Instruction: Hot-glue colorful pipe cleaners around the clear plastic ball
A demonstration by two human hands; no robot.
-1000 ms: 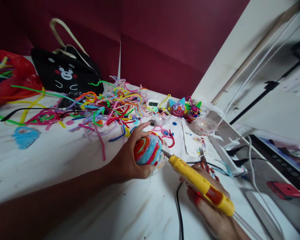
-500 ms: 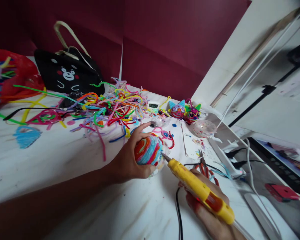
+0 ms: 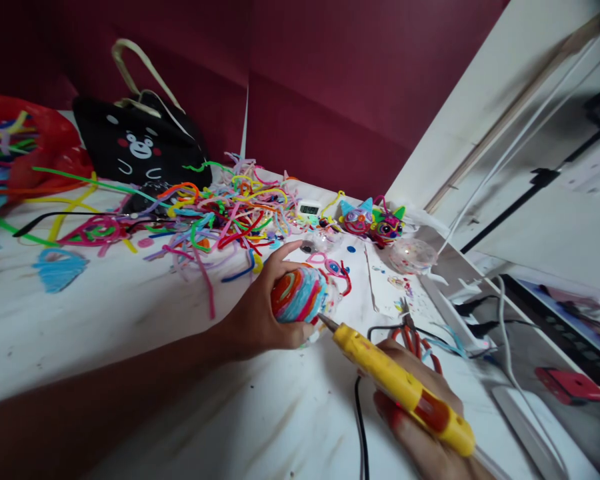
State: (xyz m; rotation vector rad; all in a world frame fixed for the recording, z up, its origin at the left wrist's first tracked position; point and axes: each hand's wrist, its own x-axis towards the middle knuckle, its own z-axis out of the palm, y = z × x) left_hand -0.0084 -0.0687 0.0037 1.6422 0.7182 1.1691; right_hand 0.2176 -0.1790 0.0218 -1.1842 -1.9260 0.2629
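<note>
Curled round a ball [image 3: 300, 295] striped in orange, blue, pink and red, my left hand [image 3: 260, 310] grips it from its left side, thumb below and index finger above. The right part of the ball looks clear and whitish. My right hand [image 3: 420, 407] is wrapped round a yellow glue gun [image 3: 390, 380] with an orange-red patch. Its dark pointed tip is at the ball's lower right surface, close to my left thumb; whether it touches cannot be made out.
Pipe cleaners [image 3: 240, 207] lie heaped behind my left hand, near a black bag [image 3: 140, 143]. Two decorated balls [image 3: 387, 227] stand at the back. Pliers [image 3: 410, 333], a black cable [image 3: 361, 427] and a power strip [image 3: 460, 320] are at the right.
The glue gun's tip has moved slightly down and left along the ball, towards my left thumb. The whole view has shifted a little. Both hands keep their hold.
</note>
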